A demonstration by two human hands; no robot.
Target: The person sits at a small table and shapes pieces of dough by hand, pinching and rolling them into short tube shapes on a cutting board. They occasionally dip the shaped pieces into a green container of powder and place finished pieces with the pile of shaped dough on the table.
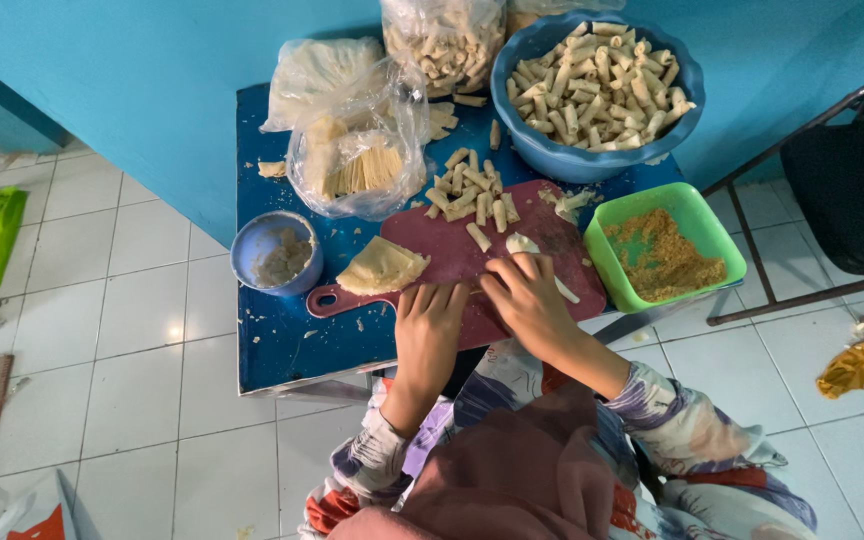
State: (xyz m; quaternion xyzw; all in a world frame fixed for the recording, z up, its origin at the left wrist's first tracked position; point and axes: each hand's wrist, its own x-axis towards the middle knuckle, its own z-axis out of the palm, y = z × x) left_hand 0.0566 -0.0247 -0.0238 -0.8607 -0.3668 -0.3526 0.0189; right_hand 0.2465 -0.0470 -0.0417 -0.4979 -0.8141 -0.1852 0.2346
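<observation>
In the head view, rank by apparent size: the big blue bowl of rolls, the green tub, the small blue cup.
1. Big blue bowl of rolls, clearly largest.
2. Green tub of brown crumbs, mid-sized.
3. Small blue cup, smallest.
All stand on the same blue table, so nearness hardly skews this.

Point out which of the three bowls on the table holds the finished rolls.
The large blue bowl at the table's far right, heaped with pale rolls. The small blue bowl holds greyish paste, and the green bowl holds brown crumbs.
</observation>
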